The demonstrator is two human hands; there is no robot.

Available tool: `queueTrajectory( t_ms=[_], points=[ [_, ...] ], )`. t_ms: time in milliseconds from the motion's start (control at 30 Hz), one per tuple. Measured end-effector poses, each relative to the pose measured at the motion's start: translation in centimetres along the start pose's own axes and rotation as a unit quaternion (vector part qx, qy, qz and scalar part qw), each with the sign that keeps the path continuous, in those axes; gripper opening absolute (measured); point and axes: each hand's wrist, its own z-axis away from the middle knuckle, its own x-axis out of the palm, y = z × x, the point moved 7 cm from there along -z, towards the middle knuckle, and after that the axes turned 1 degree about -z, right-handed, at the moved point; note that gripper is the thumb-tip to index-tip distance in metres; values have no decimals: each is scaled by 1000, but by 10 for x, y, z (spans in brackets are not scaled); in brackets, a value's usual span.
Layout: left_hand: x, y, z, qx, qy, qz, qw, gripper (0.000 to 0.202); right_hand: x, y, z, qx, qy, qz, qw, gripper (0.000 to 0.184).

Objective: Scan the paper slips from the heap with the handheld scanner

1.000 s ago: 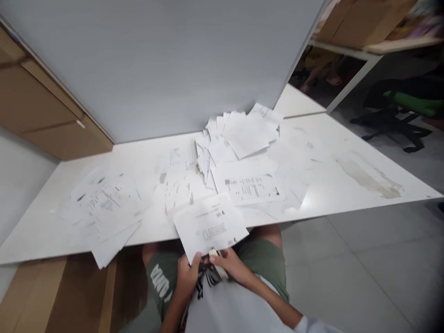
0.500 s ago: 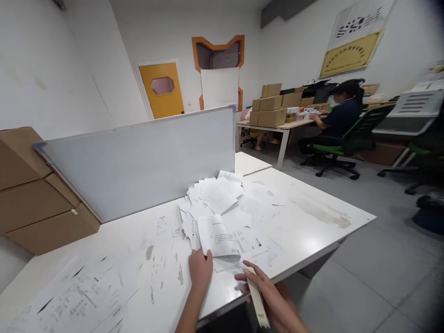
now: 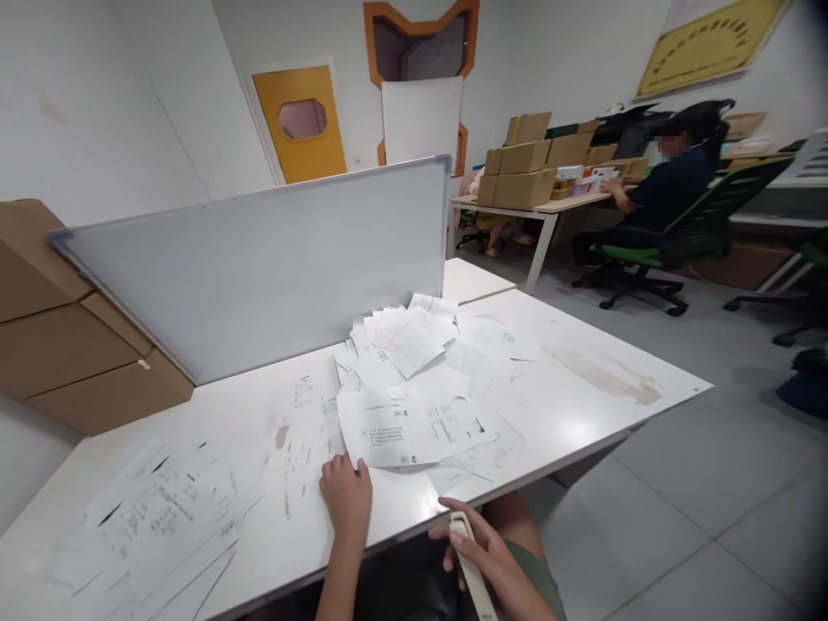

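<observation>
My left hand [image 3: 346, 496] rests on the white table [image 3: 582, 405] with its fingers curled at the near corner of a printed sheet [image 3: 404, 424], which lies flat on a heap of papers [image 3: 401, 345]. Just off the table's front edge, my right hand [image 3: 482, 552] is closed around a slim cream-coloured stick-like tool [image 3: 471, 573] that points toward me.
A whiteboard panel [image 3: 259, 267] stands along the table's back. More printed sheets [image 3: 148, 526] are spread at the near left. Brown cardboard boxes [image 3: 65, 345] are stacked at the left wall. A person [image 3: 666, 185] sits in a green chair at a far desk with boxes.
The sheet went from my lap up onto the table, stood curled half a second ago, and now lies flat. My right hand came off the paper, holding the tool. The view rose.
</observation>
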Motion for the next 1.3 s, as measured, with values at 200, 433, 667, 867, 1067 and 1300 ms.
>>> queueTrajectory(
  t_ms=[200, 433, 667, 867, 1067, 1300],
  points=[
    [-5, 0, 9, 19, 0, -22, 1000, 28, 22, -8, -13, -1, -52, 49, 997, 68],
    [11, 35, -2, 77, -27, -14, 997, 31, 30, 15, -14, 4, -67, 50, 997, 68],
    [3, 8, -65, 134, -217, 97, 962, 85, 24, 33, -7, -4, -70, 38, 997, 64],
    [-37, -40, -170, 148, -178, -31, 972, 69, 12, 45, -9, -24, -31, 69, 997, 63],
    [-5, -81, -155, 64, -151, -114, 980, 73, -9, 74, -11, -28, -11, 61, 998, 62],
    [-11, -106, -47, 97, -190, -128, 969, 76, -31, 72, -8, 26, 13, 105, 994, 62]
  ],
)
